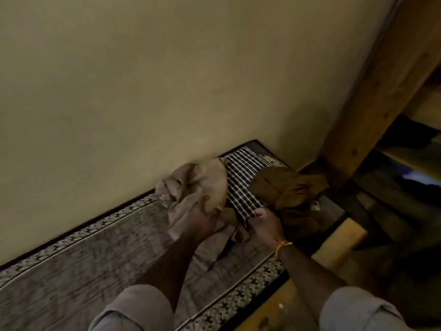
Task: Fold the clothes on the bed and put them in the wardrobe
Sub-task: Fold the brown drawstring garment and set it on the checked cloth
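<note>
A crumpled beige garment (191,187) is bunched up at the far end of the bed (95,254). My left hand (202,220) is shut on it, lifting it off the cover. To its right lies a dark cloth with white checks (241,182), and my right hand (265,223) pinches that cloth's near edge. A brown garment (291,194) lies in a heap further right, near the bed's corner. The frame is blurred.
The bed has a grey patterned cover with a black-and-white border and runs along a plain cream wall (167,80). A wooden post or frame (372,91) rises at the right. Beyond it are dark shelves or floor (393,187), unclear.
</note>
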